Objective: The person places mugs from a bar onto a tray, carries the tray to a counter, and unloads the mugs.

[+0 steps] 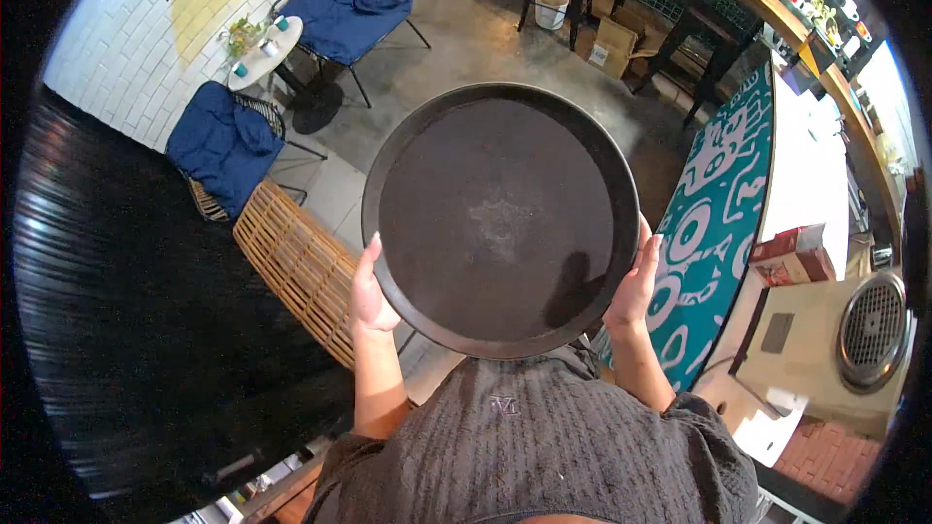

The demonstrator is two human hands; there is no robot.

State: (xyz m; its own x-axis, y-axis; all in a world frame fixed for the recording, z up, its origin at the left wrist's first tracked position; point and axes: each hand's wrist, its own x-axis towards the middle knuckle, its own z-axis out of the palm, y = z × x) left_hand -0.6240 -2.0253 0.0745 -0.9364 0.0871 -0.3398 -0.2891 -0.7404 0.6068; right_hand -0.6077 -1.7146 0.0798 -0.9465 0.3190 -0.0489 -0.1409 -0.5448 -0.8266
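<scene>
A large round dark serving tray (437, 204) with a raised rim is held out in front of my chest. Its upper face has a pale worn patch in the middle and carries nothing. My left hand (371, 293) grips the rim at the lower left, thumb up along the edge, the other fingers hidden beneath. On the opposite side my right hand (635, 281) closes on the rim at the lower right, its fingers partly out of sight behind the tray.
To the right runs a counter with a teal patterned front (714, 204), bearing a red box (794, 254) and a cream machine (815, 340). Blue-cushioned chairs (345, 15), a small round table (267, 56) and a rattan bench (296, 267) stand left. Dark stools (694, 49) and a white bucket (551, 10) are farther off.
</scene>
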